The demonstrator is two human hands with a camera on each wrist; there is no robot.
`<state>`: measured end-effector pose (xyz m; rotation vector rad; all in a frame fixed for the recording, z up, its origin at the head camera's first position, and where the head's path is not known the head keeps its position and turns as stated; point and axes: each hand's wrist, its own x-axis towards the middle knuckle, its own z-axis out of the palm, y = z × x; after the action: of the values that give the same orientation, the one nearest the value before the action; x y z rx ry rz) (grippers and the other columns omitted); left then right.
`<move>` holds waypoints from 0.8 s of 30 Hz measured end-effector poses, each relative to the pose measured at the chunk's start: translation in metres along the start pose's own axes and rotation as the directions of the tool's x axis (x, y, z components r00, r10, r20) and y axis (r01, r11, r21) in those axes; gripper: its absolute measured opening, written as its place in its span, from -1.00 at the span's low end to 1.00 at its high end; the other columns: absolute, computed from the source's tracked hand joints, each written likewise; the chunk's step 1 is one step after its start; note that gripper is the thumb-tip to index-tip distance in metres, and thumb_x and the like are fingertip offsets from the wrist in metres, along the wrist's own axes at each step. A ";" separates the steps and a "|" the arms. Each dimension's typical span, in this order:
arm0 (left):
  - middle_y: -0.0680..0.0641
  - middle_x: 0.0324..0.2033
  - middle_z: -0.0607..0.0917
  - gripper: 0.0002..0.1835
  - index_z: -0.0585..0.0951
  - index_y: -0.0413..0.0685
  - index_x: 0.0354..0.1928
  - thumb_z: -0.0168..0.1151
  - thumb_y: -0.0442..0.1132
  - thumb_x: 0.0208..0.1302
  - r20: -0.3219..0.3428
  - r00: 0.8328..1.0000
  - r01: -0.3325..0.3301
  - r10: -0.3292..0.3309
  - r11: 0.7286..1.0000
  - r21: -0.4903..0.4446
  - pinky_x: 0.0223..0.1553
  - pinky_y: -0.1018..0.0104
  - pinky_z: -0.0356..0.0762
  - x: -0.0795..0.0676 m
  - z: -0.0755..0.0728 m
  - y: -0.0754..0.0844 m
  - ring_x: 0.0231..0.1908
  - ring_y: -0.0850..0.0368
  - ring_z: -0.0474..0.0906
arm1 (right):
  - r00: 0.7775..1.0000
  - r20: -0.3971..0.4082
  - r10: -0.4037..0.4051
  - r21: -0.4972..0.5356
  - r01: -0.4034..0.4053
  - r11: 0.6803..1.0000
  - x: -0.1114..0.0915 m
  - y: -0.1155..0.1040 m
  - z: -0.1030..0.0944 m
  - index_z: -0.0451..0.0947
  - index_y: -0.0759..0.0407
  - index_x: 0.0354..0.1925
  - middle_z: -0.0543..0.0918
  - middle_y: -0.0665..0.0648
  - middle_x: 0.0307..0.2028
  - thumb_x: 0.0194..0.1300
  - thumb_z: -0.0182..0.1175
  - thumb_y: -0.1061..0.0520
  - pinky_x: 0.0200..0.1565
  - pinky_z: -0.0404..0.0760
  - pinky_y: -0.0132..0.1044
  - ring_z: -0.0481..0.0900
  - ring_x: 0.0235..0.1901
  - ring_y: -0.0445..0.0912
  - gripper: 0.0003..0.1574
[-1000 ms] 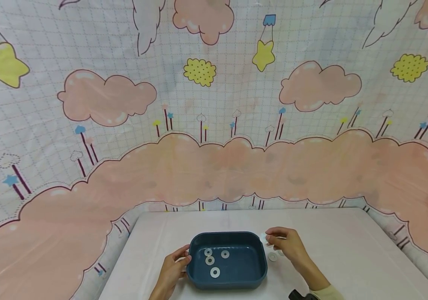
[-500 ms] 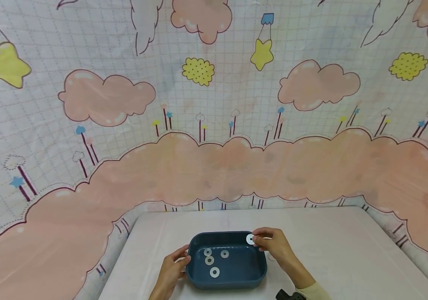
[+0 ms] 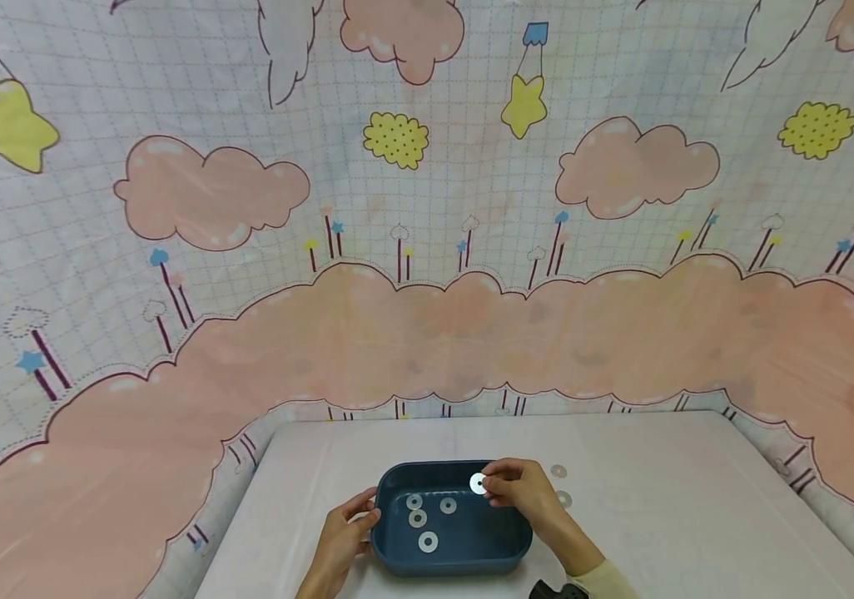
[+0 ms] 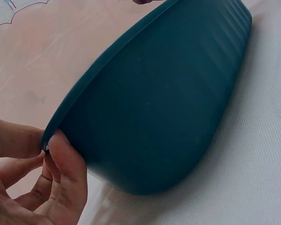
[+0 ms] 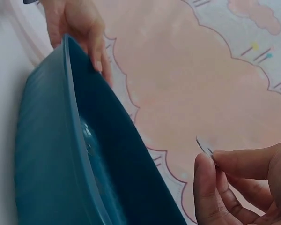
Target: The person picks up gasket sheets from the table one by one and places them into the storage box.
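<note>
White ring held in the air over the blue tray!

And there's the held ring (image 3: 474,483), pinched in the fingertips of the right hand (image 3: 530,492), seen from the head against the far inner part of the tray (image 3: 464,564). The forearm slants in from the lower right, fingers pointing left, and from the right wrist the ring shows nearly edge-on, the other fingers bent in beneath the pinch. Over to the left hand (image 3: 343,532), and it's clamped on the tray's left end, fingertips on the rim. The hands stand apart, one at each side.

What a shift in one second! The ring was beyond the tray's right rim, then at the far right corner; now it's farther in. The left hand hasn't budged, and the four flat rings (image 3: 421,542) inside lie just as before.

Outward we go: the far loose ring (image 3: 558,472) and near loose ring (image 3: 564,500) lie right of the tray on the white table (image 3: 682,499), and behind it all hangs the cloud-print backdrop (image 3: 427,341).
</note>
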<state>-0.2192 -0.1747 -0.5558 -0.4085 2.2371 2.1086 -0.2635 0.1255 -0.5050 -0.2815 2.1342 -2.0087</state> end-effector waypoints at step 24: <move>-0.10 -0.09 0.47 -0.46 0.41 -0.27 0.34 0.19 -0.36 0.32 -0.018 1.000 0.003 -0.002 1.000 0.005 -0.45 0.27 0.48 -0.009 0.005 0.002 -0.25 0.10 0.50 | 0.984 0.123 0.132 -0.037 -0.128 0.991 0.006 0.023 0.028 0.62 0.40 -0.17 0.69 0.11 -0.42 0.22 0.28 0.28 -0.33 0.70 -0.30 0.70 -0.47 -0.14 -0.78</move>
<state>-0.2116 -0.1683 -0.5519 -0.4314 2.2496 2.1063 -0.2619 0.0982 -0.5293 -0.2578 2.0510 -1.8390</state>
